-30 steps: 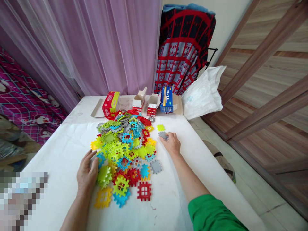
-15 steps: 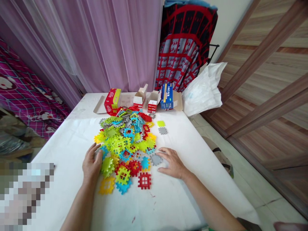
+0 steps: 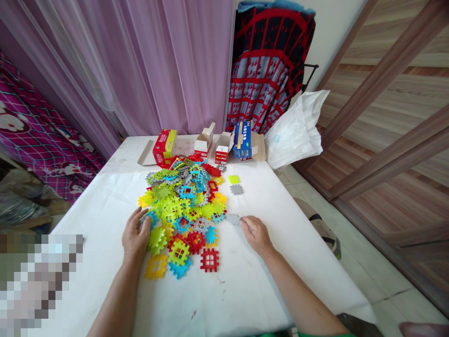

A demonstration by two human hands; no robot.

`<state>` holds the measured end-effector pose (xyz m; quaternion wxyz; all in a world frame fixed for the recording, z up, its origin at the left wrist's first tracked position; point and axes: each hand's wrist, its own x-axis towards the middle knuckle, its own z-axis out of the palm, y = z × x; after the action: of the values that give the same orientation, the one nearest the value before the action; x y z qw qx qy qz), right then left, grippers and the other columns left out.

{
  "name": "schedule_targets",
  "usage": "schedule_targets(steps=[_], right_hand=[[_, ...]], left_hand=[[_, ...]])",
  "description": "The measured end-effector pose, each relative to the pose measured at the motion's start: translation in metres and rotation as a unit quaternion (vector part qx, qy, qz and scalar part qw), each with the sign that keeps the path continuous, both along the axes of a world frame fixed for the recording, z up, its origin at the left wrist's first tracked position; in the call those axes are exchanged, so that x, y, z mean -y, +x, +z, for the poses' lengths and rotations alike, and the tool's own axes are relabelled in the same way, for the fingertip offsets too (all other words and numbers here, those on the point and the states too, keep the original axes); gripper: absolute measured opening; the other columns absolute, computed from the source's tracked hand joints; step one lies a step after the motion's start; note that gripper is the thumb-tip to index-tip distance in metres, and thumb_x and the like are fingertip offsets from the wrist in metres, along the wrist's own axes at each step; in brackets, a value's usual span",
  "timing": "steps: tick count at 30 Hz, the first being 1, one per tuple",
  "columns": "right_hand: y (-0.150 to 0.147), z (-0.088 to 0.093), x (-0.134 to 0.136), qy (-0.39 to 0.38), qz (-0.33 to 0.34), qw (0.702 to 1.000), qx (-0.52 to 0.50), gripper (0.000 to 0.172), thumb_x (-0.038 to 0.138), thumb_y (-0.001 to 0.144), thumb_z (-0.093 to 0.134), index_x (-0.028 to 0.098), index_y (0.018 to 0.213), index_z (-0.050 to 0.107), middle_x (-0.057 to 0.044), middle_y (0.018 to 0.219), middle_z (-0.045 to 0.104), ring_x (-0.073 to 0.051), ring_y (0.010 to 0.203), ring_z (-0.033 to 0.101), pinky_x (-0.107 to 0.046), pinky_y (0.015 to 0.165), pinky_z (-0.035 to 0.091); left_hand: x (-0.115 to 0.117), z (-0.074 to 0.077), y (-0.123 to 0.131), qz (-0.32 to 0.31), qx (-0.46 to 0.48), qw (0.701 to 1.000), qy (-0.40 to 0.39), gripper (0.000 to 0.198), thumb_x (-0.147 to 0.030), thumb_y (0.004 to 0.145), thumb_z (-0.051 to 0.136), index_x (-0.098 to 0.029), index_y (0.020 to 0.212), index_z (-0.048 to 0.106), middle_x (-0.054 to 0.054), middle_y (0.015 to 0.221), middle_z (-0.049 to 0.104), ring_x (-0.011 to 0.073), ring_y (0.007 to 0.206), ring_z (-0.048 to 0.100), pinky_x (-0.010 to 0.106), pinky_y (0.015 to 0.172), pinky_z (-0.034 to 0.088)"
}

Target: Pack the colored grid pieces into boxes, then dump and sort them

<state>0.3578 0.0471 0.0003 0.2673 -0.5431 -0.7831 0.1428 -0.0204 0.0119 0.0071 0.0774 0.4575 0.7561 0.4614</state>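
A person's right hand (image 3: 256, 235), fingers curled narrow, rests just beside a gray plastic tile (image 3: 233, 219) on a white table (image 3: 242, 290); the left hand (image 3: 135, 236), spread wide and empty, touches the edge of a heap of colored tiles (image 3: 182, 206).

We look from a camera worn on the person's head, facing forward and tilted down over a white-covered table (image 3: 245, 290). The view sits close above the work: the left hand (image 3: 135, 238) and right hand (image 3: 257, 235) reach in from the bottom edge, with the pile of plastic building tiles (image 3: 182, 210) just ahead at mid-frame. Farther off, a red cardboard box (image 3: 164, 148) stands near the table's far edge. Beyond hangs a purple curtain (image 3: 157, 70), with a wood-grain door (image 3: 386, 121) at right and magenta patterned fabric (image 3: 35, 126) at left.
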Motion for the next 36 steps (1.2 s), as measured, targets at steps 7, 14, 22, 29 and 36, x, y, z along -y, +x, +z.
schedule_targets(steps=[7,14,22,29,36], right_hand=[[0.008,-0.010,-0.013,0.010,-0.190,0.980,-0.058,0.036,0.032,0.086,0.046,0.018,0.116,0.061,-0.010,0.105,0.067,-0.021,0.092,0.062,-0.033,0.087,0.048],[-0.007,-0.001,-0.009,0.036,-0.189,0.980,0.059,0.044,0.045,0.080,0.061,0.018,0.115,0.058,-0.011,0.112,0.063,-0.025,0.103,0.057,-0.036,0.089,0.043],[-0.026,0.028,-0.022,-0.070,-0.199,0.960,0.183,0.042,0.044,0.078,0.065,0.022,0.114,0.061,-0.009,0.105,0.063,-0.025,0.097,0.058,-0.032,0.081,0.042],[-0.021,0.032,-0.075,-0.007,-0.199,0.975,0.100,0.070,0.042,0.078,0.066,0.018,0.139,0.040,-0.011,0.118,0.061,-0.025,0.108,0.056,-0.032,0.089,0.041],[-0.026,0.042,-0.110,-0.036,-0.184,0.969,0.160,0.073,0.047,0.079,0.066,0.021,0.140,0.039,-0.010,0.115,0.061,-0.025,0.106,0.057,-0.031,0.085,0.042]], left_hand=[[0.000,0.002,0.001,-0.003,-0.010,1.000,-0.007,0.039,-0.048,0.084,0.050,-0.022,0.108,0.067,0.008,0.132,0.060,0.0255,0.119,0.059,0.040,0.105,0.044],[-0.001,0.001,0.001,-0.002,-0.015,1.000,0.001,0.038,-0.048,0.083,0.051,-0.023,0.107,0.067,0.007,0.131,0.061,0.0252,0.119,0.059,0.040,0.104,0.045],[0.000,0.001,0.000,-0.003,-0.011,1.000,-0.003,0.040,-0.050,0.082,0.050,-0.023,0.108,0.067,0.008,0.131,0.061,0.0257,0.121,0.058,0.039,0.106,0.044],[-0.001,0.001,0.001,-0.003,-0.008,1.000,-0.010,0.042,-0.051,0.082,0.050,-0.022,0.108,0.067,0.008,0.133,0.060,0.0257,0.120,0.058,0.039,0.106,0.043],[-0.001,-0.002,-0.001,-0.005,-0.014,1.000,-0.008,0.045,-0.053,0.082,0.049,-0.022,0.110,0.066,0.009,0.134,0.059,0.0259,0.122,0.057,0.040,0.107,0.042]])
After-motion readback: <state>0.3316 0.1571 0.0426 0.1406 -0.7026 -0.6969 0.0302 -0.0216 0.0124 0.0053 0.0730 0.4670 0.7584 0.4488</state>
